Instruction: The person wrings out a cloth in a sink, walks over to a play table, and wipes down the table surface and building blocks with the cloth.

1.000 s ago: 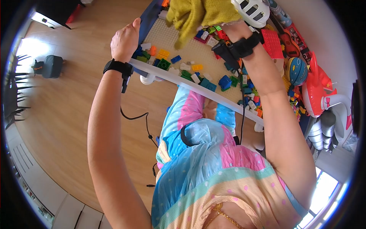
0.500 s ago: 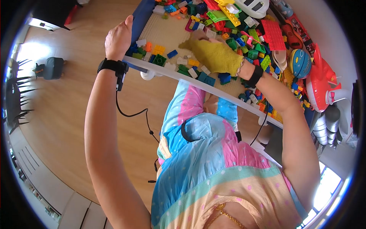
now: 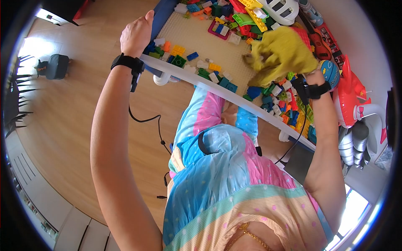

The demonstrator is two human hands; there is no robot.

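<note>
Cloth (image 3: 287, 52): olive-yellow, fuzzy, loosely crumpled.
Cloth location: over toy bricks (image 3: 179, 61), right side of studded baseplate (image 3: 228, 52).
Right hand (image 3: 313, 76): mostly cloth-covered; finger closure cannot be determined.
Left hand (image 3: 136, 38): at blue table edge (image 3: 161, 21); grip cannot be determined.

Light wood floor (image 3: 63, 138), white cabinets (image 3: 69, 226), pale wall (image 3: 351, 33), bright window (image 3: 354, 210)

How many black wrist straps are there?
2: the left strap is around the wrist by the left hand; the right strap is around the other, near the cloth.
</note>
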